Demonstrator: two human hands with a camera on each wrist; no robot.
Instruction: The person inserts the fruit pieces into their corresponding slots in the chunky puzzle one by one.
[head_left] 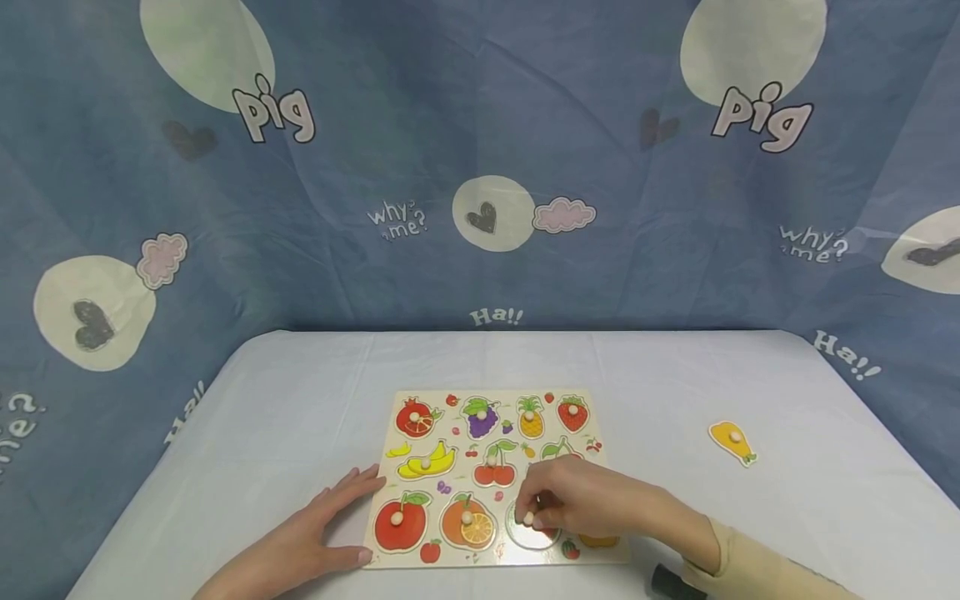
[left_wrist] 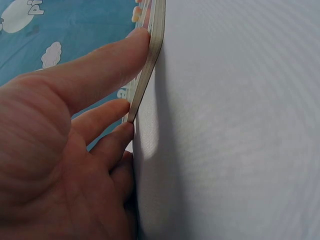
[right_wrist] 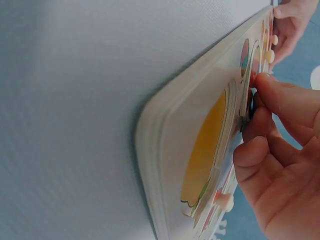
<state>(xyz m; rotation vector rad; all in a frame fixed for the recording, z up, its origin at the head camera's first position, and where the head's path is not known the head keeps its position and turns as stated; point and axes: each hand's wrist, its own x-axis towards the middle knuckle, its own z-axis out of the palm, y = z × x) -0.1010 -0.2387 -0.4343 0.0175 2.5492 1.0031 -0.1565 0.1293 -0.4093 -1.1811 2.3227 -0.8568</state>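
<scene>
A wooden fruit peg puzzle board (head_left: 433, 560) lies flat on the white table. My right hand (head_left: 581, 497) pinches the small wooden knob of a round puzzle piece (head_left: 536, 537) over the third spot of the bottom row; glare and fingers hide much of its picture. My left hand (head_left: 318, 525) touches the board's left edge, thumb and fingers extended, as the left wrist view shows too. A loose yellow pear piece (head_left: 731, 440) with a knob lies right of the board. Behind the right wrist, the yellow pear picture (right_wrist: 205, 155) shows in the board's corner, without a knob.
Knobbed pieces sit in the board, among them an apple (head_left: 401, 532), an orange (head_left: 454, 518), bananas (head_left: 438, 463), cherries (head_left: 501, 475) and a strawberry (head_left: 573, 418). A dark object (head_left: 675, 583) is by the right sleeve. A blue printed cloth (head_left: 420, 283) hangs behind the table.
</scene>
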